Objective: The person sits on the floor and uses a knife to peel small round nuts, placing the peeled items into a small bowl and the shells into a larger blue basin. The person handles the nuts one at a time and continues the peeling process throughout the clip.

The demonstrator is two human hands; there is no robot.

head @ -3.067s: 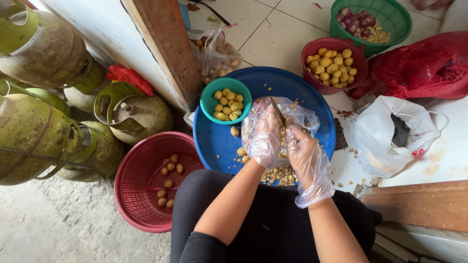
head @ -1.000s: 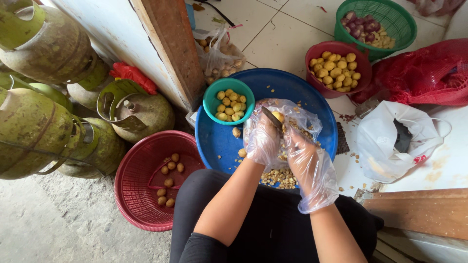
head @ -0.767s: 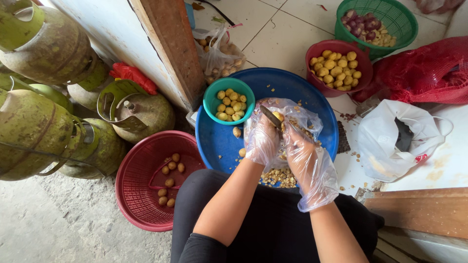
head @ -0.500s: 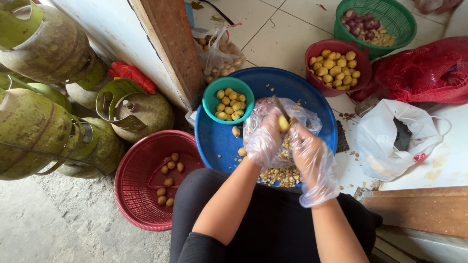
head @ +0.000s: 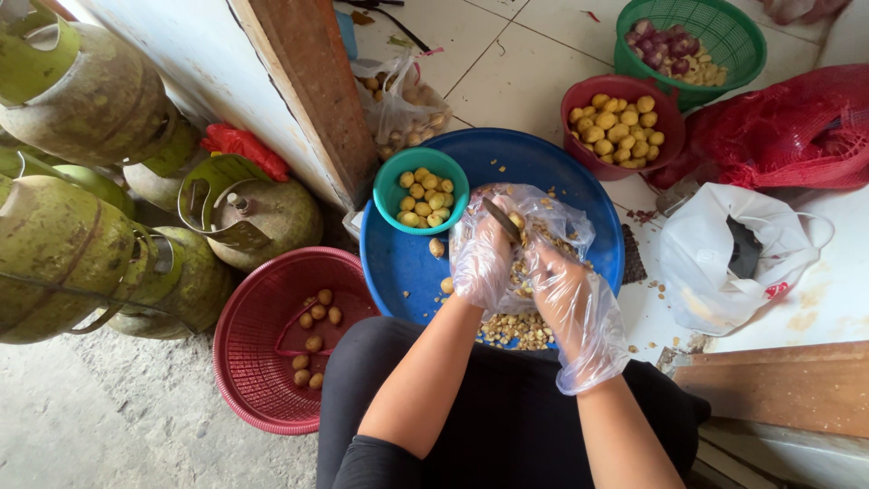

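Clear plastic gloves cover both of your hands, which meet over the blue basin. Your left hand is closed round a small yellow tuber, with the dark knife blade lying against it at the fingertips. Your right hand is curled shut just at 4 o'clock of the left; it appears to grip the knife, though the crumpled glove hides the handle. Peelings lie heaped in the basin directly below your hands, at its 6 o'clock edge.

Surroundings, taken from your hands:
- Teal bowl of peeled yellow pieces, at 10 o'clock, resting on the basin rim.
- Red bowl of yellow tubers, at 1 o'clock, touching the basin.
- Green basket with purplish and pale bulbs, further out at 1 o'clock.
- Red mesh sack at 2 o'clock; white plastic bag at 3 o'clock.
- Red basket with a few brown tubers, at 8 o'clock.
- Green gas cylinders at 9 o'clock, well apart.

Two loose yellow pieces lie on the basin floor just left of your left hand.
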